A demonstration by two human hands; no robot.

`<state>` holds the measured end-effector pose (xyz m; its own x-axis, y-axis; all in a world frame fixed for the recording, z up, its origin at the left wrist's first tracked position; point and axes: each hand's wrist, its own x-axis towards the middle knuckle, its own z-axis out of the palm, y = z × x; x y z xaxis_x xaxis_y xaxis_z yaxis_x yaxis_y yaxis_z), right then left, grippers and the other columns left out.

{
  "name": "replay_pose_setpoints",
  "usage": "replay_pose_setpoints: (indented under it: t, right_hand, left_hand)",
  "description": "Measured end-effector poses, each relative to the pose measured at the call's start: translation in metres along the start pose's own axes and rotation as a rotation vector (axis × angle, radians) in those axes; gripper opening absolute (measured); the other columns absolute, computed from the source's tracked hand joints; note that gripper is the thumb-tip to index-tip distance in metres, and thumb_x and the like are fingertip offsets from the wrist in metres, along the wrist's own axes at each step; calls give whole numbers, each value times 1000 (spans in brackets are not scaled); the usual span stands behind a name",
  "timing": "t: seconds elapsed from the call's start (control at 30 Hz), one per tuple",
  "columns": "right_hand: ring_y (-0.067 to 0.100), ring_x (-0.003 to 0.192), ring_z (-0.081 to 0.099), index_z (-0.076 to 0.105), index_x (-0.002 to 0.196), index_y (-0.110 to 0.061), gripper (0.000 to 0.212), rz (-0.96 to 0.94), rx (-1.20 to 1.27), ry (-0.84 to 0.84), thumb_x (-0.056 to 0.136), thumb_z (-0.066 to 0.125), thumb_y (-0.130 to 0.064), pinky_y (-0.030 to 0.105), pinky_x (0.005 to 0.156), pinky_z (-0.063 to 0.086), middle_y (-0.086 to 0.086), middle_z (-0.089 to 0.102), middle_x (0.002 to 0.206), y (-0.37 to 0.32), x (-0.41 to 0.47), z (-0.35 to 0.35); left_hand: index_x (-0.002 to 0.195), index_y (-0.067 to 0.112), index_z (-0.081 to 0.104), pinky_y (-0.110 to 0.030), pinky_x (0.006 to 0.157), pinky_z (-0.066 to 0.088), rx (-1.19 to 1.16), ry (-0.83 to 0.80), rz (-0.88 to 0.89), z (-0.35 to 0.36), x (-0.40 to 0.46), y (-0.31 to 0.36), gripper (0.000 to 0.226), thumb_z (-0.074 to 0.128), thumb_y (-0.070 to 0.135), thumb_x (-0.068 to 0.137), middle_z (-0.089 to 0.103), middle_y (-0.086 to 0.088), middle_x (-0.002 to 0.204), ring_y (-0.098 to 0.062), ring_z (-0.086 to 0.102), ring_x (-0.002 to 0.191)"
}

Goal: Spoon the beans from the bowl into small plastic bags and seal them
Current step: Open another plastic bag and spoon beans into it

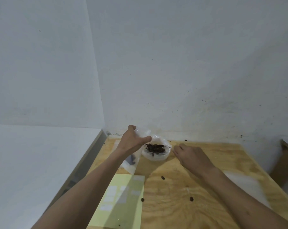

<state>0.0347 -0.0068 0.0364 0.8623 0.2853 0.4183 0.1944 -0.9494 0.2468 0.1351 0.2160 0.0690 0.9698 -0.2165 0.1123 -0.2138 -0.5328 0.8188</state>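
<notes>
The left hand (133, 141) covers the upper part of the plastic bag (130, 164) beside the bowl (156, 154). The right hand (192, 155) is motion-blurred (fingers indistinct). Both forearms leave the bottom edge.

Both bare forearms reach forward from the lower edge of the view, the left one angled up and to the right, the right one up and to the left. The left hand (131, 141) is raised, thumb spread wide toward the right and fingers curled away from the camera. The right hand (192, 155) lies lower, palm down, fingers stretched out toward the left.
</notes>
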Motion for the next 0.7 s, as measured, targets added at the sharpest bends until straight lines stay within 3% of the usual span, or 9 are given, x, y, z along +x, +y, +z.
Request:
replay_pose_setpoints:
  t: [0.07, 0.13, 0.2, 0.23, 0.4, 0.47, 0.6, 0.7]
  right_hand:
    - [19, 36, 48, 68, 76, -13, 34, 12, -64, -49, 55, 92, -1, 24, 36, 21, 1, 54, 56, -3, -2, 8]
    - [21, 52, 60, 69, 109, -5, 43, 38, -117, -185, 68, 76, 8, 30, 42, 35, 7, 63, 77, -8, -5, 10]
    - [29, 81, 67, 45, 141, 1, 58, 39, -117, -176, 84, 49, 14, 35, 59, 39, 14, 63, 107, -10, -10, 16]
    - [31, 88, 66, 37, 146, 0, 61, 50, -101, -219, 87, 42, 15, 36, 64, 38, 15, 61, 113, -11, -11, 16]
    - [27, 83, 68, 44, 143, -7, 48, 81, -84, -326, 96, 51, 2, 35, 60, 46, 9, 66, 106, -20, -21, 33]
    - [25, 80, 68, 39, 148, -9, 54, 89, -65, -343, 97, 56, -4, 34, 59, 48, 7, 66, 104, -18, -25, 42]
    - [28, 92, 65, 25, 155, -12, 59, 98, 26, -369, 99, 45, -8, 34, 69, 47, 9, 63, 113, -17, -24, 33]
    - [29, 94, 62, 19, 157, -17, 68, 125, 85, -389, 95, 48, -17, 36, 70, 44, 8, 61, 113, -16, -22, 18]
  left_hand:
    - [142, 6, 35, -24, 60, 38, -2, -1, 4, 1, 0, 1, 80, 75, 41, 83, 50, 9, 94, 0, 50, 81]
    - [142, 6, 35, -26, 59, 38, -2, -7, 1, 3, 1, 1, 80, 75, 42, 83, 52, 6, 92, -5, 52, 78]
    - [141, 6, 35, -27, 58, 38, 1, -16, -5, 5, 1, 1, 80, 75, 42, 83, 53, 4, 90, -8, 53, 76]
    - [141, 6, 35, -27, 59, 38, 2, -21, -7, 6, 1, 1, 79, 75, 42, 82, 53, 4, 91, -8, 53, 77]
    - [139, 8, 37, -27, 59, 37, 12, -40, -9, 12, 1, -2, 79, 76, 43, 81, 54, 4, 93, -7, 53, 79]
    - [139, 8, 37, -26, 60, 37, 17, -48, -9, 13, 2, -2, 79, 77, 43, 81, 55, 3, 97, -8, 54, 82]
    - [138, 10, 39, -25, 61, 37, 22, -53, -4, 13, 2, -2, 80, 78, 47, 78, 58, -4, 114, -18, 57, 98]
    - [140, 9, 37, -24, 62, 38, 32, -64, 4, 13, 0, 1, 80, 77, 45, 80, 57, -3, 115, -16, 56, 96]
